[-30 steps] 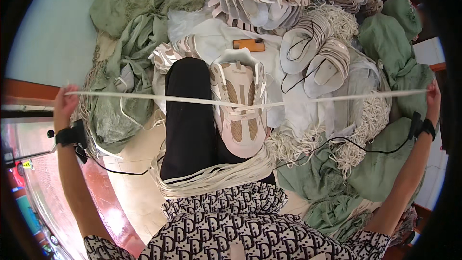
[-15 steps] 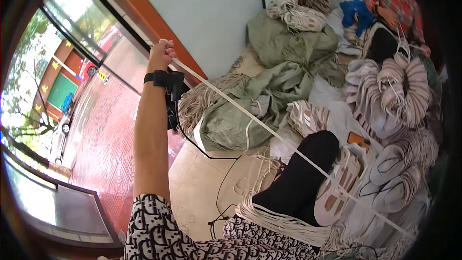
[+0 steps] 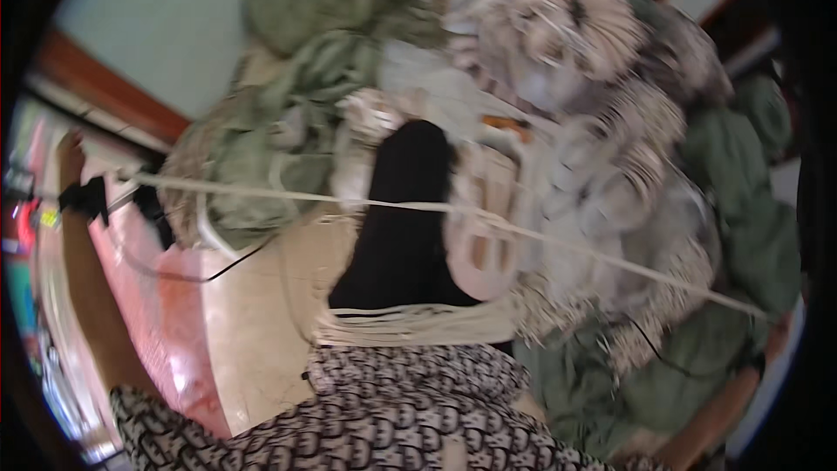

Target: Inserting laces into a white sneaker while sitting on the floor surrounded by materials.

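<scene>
An off-white cord is stretched taut across the view, slanting down from left to right. At its left end my left hand, raised at the far left with a black strap on the wrist, is closed on it, though blurred. Its other end reaches my right hand, closed at the right rim and mostly in shadow. Under the cord is a black cloth over my leg, with a bundle of off-white strands lying across its near end. Beside it lies a pinkish-white looped bundle of cord.
Green sacks lie at the left and back. Piled at the right are coiled bundles of pale cord and more green fabric. A thin black cable hangs from my left wrist over the tiled floor. A doorway is at far left.
My view has swung to the right. My left hand now shows at the far left, and my right hand has come into view at the right rim. The cord now runs flatter across the picture.
</scene>
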`<control>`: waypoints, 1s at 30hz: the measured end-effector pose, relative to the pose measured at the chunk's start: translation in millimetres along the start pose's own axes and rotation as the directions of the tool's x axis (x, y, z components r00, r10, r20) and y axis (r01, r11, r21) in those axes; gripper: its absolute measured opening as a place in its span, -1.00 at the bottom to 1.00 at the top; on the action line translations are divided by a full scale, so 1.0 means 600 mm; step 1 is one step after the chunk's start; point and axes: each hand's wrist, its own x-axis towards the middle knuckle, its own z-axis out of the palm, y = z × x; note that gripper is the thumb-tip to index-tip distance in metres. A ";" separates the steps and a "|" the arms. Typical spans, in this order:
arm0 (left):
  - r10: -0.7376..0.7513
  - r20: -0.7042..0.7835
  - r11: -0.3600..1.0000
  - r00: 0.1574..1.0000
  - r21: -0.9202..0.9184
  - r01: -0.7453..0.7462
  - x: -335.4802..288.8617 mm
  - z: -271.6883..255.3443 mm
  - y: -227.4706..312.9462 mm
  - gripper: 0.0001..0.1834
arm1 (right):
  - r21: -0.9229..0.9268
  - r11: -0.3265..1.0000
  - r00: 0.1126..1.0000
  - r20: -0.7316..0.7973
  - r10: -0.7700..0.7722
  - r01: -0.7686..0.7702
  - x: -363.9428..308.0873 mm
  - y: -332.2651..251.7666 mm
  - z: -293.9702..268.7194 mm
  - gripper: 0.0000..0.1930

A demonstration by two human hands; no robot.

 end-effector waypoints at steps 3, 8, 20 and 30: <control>-0.001 0.321 0.997 0.947 0.079 -0.025 -0.096 0.123 -0.053 -0.61 | 0.857 0.510 0.959 -0.201 0.199 0.074 -0.012 -0.108 0.066 -0.74; 0.153 0.917 0.988 0.368 -0.150 -0.037 -0.465 0.385 -0.212 -0.63 | 0.978 -0.061 0.937 0.172 -0.306 -0.199 -0.062 -0.633 0.222 -0.85; 0.179 0.890 0.886 0.420 0.039 -0.461 -0.766 0.543 -0.263 -0.90 | 0.890 0.305 0.573 0.453 -0.683 -0.339 -0.281 -1.252 0.110 -0.94; 0.244 0.865 0.817 0.439 0.061 -0.574 -0.776 0.537 -0.288 -0.94 | 0.656 0.190 0.381 0.622 -0.684 -0.730 -0.294 -1.239 0.128 -0.94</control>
